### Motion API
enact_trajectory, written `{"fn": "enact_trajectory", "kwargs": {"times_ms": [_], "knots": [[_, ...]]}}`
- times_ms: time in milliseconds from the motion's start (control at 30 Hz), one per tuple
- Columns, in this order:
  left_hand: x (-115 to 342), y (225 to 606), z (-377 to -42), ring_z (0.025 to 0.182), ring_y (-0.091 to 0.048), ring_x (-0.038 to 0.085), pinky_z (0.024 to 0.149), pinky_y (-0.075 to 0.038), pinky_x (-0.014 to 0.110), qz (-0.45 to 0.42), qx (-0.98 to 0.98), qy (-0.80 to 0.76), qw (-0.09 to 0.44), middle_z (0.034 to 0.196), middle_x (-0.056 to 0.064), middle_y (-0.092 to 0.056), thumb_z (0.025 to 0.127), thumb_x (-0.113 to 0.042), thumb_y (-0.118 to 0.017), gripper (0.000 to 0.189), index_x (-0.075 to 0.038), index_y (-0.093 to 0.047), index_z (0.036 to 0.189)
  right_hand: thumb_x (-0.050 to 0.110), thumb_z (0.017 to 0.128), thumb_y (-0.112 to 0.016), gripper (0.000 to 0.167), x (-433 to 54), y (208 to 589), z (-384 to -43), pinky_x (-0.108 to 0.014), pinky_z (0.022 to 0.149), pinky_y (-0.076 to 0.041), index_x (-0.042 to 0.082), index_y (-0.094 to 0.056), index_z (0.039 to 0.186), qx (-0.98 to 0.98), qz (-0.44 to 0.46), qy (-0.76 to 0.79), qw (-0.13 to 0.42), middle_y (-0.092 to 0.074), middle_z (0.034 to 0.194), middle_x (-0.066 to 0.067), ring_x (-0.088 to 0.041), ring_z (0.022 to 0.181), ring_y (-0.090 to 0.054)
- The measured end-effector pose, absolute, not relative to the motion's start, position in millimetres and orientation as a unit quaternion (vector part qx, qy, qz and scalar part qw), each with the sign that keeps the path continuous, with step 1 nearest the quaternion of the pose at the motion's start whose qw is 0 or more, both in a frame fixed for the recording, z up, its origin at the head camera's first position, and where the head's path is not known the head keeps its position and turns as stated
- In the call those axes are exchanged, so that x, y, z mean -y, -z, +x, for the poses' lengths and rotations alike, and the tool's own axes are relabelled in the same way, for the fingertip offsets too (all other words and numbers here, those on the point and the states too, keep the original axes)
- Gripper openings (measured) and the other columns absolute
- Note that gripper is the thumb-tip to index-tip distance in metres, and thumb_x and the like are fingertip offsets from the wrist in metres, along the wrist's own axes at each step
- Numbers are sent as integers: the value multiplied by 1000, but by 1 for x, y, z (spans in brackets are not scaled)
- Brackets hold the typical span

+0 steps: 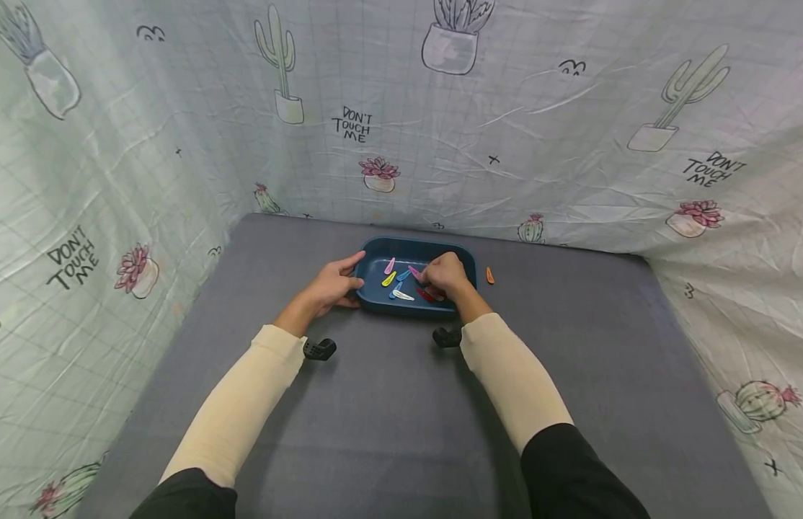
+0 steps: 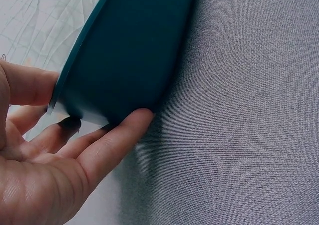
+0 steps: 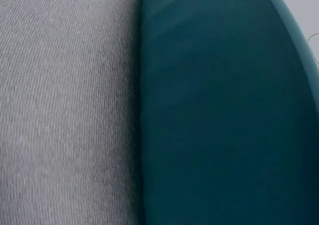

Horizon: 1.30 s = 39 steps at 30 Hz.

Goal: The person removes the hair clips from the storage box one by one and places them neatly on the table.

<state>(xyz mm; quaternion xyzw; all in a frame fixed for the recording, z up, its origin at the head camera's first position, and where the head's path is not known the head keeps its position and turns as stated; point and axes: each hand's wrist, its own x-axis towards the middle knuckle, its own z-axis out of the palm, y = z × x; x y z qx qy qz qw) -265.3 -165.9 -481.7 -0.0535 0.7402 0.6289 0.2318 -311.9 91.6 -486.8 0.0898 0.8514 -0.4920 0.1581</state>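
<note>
A dark blue tray (image 1: 401, 310) lies on the grey table, with several snap hair clips inside. My left hand (image 1: 326, 287) grips its left end; in the left wrist view, thumb and fingers are at the rim and outer wall. My right hand (image 1: 445, 275) reaches down into the tray's right half, fingers bent among the clips. Whether it pinches one, I cannot tell. Close to those fingers lie a pink clip (image 1: 414, 273) and a red clip (image 1: 424, 295). Further left are a yellow clip (image 1: 388, 279), a white clip (image 1: 404, 295) and blue clips. The tray wall (image 3: 224, 110) hides my right hand in the right wrist view.
An orange hair clip (image 1: 490, 275) lies on the table (image 1: 388, 411) just right of the tray. A pale curtain (image 1: 414, 194) printed with cacti encloses the table's back and sides. Black wrist devices stick out from both sleeves, near the tray's front.
</note>
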Motion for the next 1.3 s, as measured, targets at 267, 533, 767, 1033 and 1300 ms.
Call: {"fn": "enact_trajectory", "kwargs": {"times_ms": [267, 533, 767, 1033, 1300], "knots": [[162, 481, -256, 145, -49, 38, 102, -55, 61, -57, -741, -629, 229, 176, 5, -18, 104, -1, -54, 76, -35, -25, 166, -4, 91, -62, 17, -102, 487, -305, -26, 50, -57, -8, -78, 86, -839, 34, 524, 142, -72, 70, -11, -13, 50, -66], [160, 481, -252, 145, -49, 37, 101, -56, 61, -60, -738, -632, 229, 176, 5, -17, 105, -1, -53, 76, -34, -25, 167, -9, 88, -60, 16, -106, 480, -296, -34, 57, -63, -13, -76, 87, -818, 12, 560, 130, -71, 74, -14, -16, 52, -66], [158, 480, -248, 144, -50, 38, 101, -55, 61, -61, -737, -635, 223, 176, 5, -17, 105, -1, -53, 76, -34, -24, 167, -9, 88, -62, 16, -109, 470, -288, -41, 65, -66, -15, -76, 92, -807, 6, 576, 130, -72, 77, -13, -14, 52, -65], [157, 480, -247, 144, -50, 38, 102, -54, 62, -62, -735, -635, 227, 176, 4, -17, 105, -2, -53, 76, -35, -24, 167, -9, 90, -62, 15, -112, 468, -286, -23, 50, -58, -17, -74, 92, -796, 5, 592, 129, -68, 68, -8, -11, 49, -62], [157, 479, -245, 144, -50, 40, 103, -54, 62, -56, -732, -641, 225, 176, 6, -16, 105, -2, -52, 75, -34, -23, 167, -9, 91, -63, 13, -118, 468, -286, -26, 55, -61, -17, -73, 94, -782, 15, 609, 134, -67, 66, -6, -12, 52, -64]]}}
